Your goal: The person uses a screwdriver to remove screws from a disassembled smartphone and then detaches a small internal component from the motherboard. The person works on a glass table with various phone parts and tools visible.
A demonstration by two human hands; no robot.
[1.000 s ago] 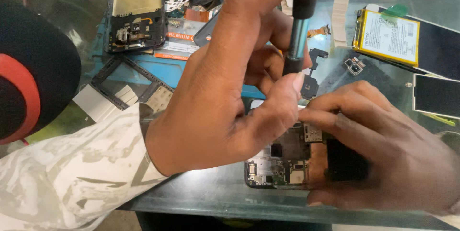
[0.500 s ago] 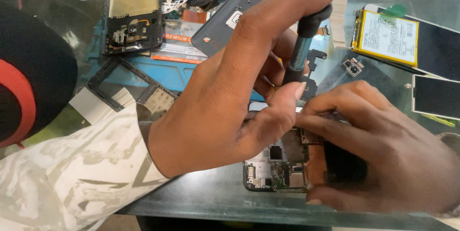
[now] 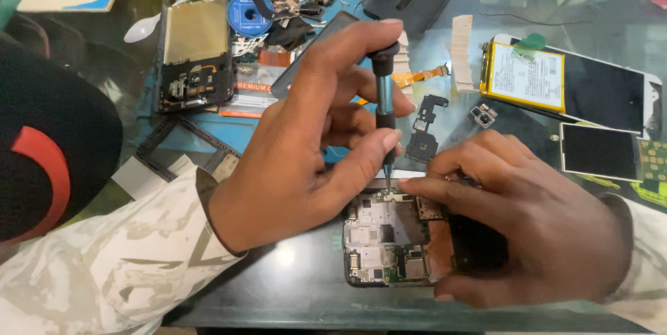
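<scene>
We are working a screwdriver into an opened phone on a glass table

Our left hand (image 3: 299, 154) is pinching the upright screwdriver (image 3: 383, 99), its tip touching the phone (image 3: 389, 238) at six o'clock; our right hand (image 3: 528, 217) is gripping the phone's right half

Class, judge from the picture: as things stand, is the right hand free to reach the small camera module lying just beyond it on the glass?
Probably not at once: the right hand is pressed on the opened phone. Yet the glass up to the camera module looks clear.
</scene>
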